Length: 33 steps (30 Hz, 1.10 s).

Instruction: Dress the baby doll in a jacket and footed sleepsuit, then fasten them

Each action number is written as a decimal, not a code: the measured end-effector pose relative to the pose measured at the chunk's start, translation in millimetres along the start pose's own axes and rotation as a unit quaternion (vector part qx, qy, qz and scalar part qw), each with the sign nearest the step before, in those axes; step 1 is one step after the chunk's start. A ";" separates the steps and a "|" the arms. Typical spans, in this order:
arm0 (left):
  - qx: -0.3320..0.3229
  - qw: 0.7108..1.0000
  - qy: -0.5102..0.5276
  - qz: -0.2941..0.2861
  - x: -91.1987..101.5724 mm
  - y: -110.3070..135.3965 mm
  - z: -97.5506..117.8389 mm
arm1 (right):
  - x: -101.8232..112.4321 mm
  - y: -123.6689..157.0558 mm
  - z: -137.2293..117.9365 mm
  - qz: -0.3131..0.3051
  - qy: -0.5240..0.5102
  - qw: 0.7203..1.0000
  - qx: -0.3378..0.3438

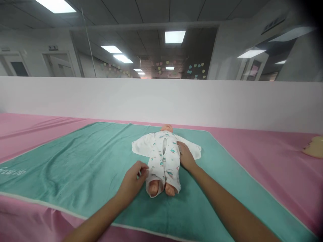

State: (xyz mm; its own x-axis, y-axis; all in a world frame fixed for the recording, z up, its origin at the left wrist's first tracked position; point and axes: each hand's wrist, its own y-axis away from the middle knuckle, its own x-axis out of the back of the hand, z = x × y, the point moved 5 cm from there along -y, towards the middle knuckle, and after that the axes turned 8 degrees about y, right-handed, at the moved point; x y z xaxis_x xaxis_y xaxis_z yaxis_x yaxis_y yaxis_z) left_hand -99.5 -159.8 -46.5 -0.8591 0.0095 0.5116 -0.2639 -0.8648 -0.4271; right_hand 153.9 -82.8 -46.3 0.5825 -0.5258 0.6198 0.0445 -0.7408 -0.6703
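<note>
A baby doll point(165, 158) lies on its back on a teal towel point(83, 168), head away from me, bare feet toward me. It wears a white printed romper point(161, 153), and a white cloth point(142, 144) spreads under its arms. My left hand point(133, 183) pinches the romper's edge at the doll's left-side leg, fingers closed on the fabric. My right hand point(185, 156) lies against the doll's other side at the hip, fingers pressed on the romper.
The towel covers a pink sheet point(264, 158) on a wide surface. A white partition wall point(161, 101) runs along the far side. A pale yellow object point(314, 147) sits at the right edge.
</note>
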 end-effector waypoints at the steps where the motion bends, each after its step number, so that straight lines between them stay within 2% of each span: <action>1: 0.026 1.000 0.006 -0.016 -1.8 11.5 -0.3 | 8.2 3.9 -13.5 0.015 -0.009 1.000 -0.003; 3: 0.058 0.997 0.021 -0.036 -7.0 28.2 -3.4 | 20.8 18.0 -46.5 0.010 -0.039 0.999 0.001; 5: 0.068 0.997 0.028 -0.037 -12.5 35.1 -7.2 | 24.9 41.0 -81.0 -0.054 -0.045 0.998 0.000; 7: 0.069 0.997 0.016 -0.033 -17.4 34.4 -9.3 | 24.7 69.1 -111.3 -0.110 0.004 0.994 0.010; 9: 0.063 0.998 -0.007 -0.028 -20.3 29.9 -7.2 | 24.5 93.8 -132.4 -0.112 0.066 0.991 0.019; 12: 0.053 0.998 0.021 -0.002 -18.0 22.9 4.0 | 23.7 114.1 -145.9 -0.069 0.151 0.986 -0.003; 14: 0.073 0.989 0.125 0.017 -13.8 20.4 12.4 | 23.4 115.5 -147.1 -0.036 0.155 0.987 -0.035; 18: 0.126 0.919 0.371 0.040 -7.6 19.5 24.9 | 22.1 100.0 -145.1 -0.001 0.000 0.995 -0.099; 20: 0.136 0.894 0.425 0.028 -7.8 18.7 27.9 | 22.1 90.0 -147.5 0.004 -0.076 0.989 -0.126; 22: 0.137 0.889 0.437 0.003 -9.9 17.3 28.1 | 21.7 82.8 -153.0 -0.008 -0.111 0.983 -0.146; 25: 0.128 0.895 0.427 -0.026 -12.3 16.3 23.7 | 19.1 80.0 -162.0 -0.050 -0.114 0.982 -0.144; 28: 0.118 0.914 0.388 -0.032 -12.1 19.7 15.6 | 14.8 84.8 -164.3 -0.080 -0.097 0.985 -0.118; 31: 0.097 0.950 0.294 -0.042 -12.7 26.8 9.9 | 13.6 90.8 -160.6 -0.049 -0.081 0.989 -0.116; 33: 0.069 0.980 0.186 -0.024 -11.0 30.7 9.6 | 13.8 94.3 -159.0 -0.024 -0.076 0.988 -0.134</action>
State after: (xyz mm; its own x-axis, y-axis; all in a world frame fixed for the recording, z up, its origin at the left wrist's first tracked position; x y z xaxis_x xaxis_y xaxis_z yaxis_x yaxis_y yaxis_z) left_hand -94.0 -191.3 -58.1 -0.9543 0.2119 0.2106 -0.2681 -0.9185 -0.2907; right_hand 37.1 -226.3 -36.0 0.7012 -0.4335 0.5661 -0.1297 -0.8582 -0.4966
